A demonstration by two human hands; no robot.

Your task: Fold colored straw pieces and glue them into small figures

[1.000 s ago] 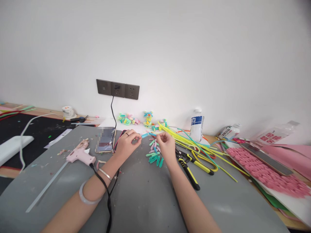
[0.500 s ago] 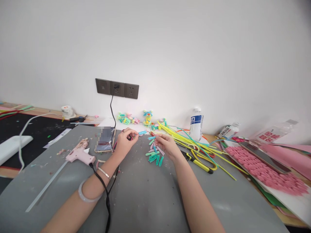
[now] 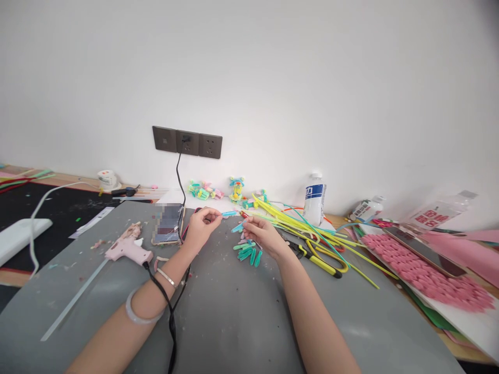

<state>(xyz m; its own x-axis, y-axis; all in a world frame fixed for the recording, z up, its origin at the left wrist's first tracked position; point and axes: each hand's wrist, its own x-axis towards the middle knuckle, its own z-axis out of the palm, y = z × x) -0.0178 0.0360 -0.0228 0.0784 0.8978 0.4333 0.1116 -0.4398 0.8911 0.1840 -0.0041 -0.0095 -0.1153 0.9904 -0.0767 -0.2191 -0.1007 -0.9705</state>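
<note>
My left hand is closed in a pinch over the grey mat, with a short blue piece sticking out to the right of its fingertips. My right hand is also pinched, holding a small light-blue piece at its fingertips. Just below both hands lies a heap of short green, blue and pink pieces. The two hands are a few centimetres apart.
A pink glue gun with black cord lies left, a phone beside it. Yellow-handled pliers and long yellow and green sticks lie right. A bottle, small colourful figures and wall sockets are behind. Pink pieces on a board are far right.
My right hand moved from a raised curl down over the heap and now pinches a light-blue piece. My left hand stayed pinched, shifting slightly up and left.
</note>
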